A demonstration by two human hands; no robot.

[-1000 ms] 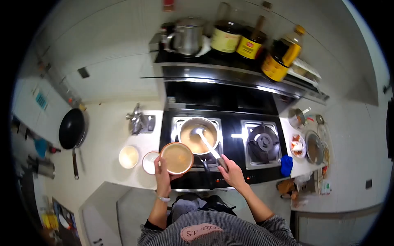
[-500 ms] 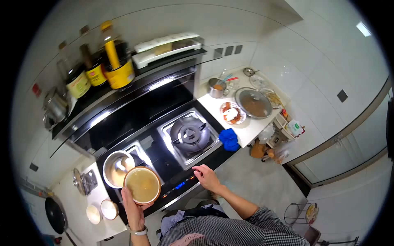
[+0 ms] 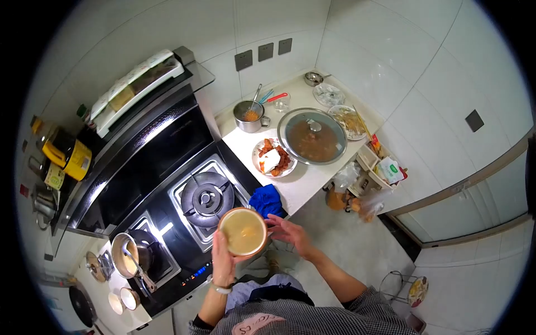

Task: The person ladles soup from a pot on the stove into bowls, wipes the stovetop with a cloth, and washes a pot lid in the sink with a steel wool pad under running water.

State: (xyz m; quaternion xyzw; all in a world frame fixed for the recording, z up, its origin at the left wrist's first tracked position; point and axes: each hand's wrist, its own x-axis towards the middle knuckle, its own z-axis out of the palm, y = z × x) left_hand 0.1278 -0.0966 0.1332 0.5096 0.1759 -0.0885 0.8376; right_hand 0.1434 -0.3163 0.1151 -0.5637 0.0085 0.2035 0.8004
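A round bowl (image 3: 244,231) with a brown rim, filled with pale yellowish soup, is held level over the front edge of the stove. My left hand (image 3: 223,259) is closed on its left side and underside. On the bowl's other side, my right hand (image 3: 293,235) has its fingers stretched toward the rim. Whether those fingertips touch it, I cannot tell. A crumpled blue cloth (image 3: 266,201) lies just beyond, at the corner of the stove and counter.
A gas burner (image 3: 206,199) is ahead. At left stands a pot (image 3: 124,254) with a ladle. The right counter (image 3: 298,192) holds a plate of food (image 3: 273,158), a large glass-lidded pan (image 3: 312,137) and a metal cup (image 3: 251,116). A storage rack (image 3: 375,167) stands beyond it.
My left hand has carried the bowl rightward, away from the pot, toward the blue cloth. My right hand has come close to the bowl with its fingers extended. The view has turned right.
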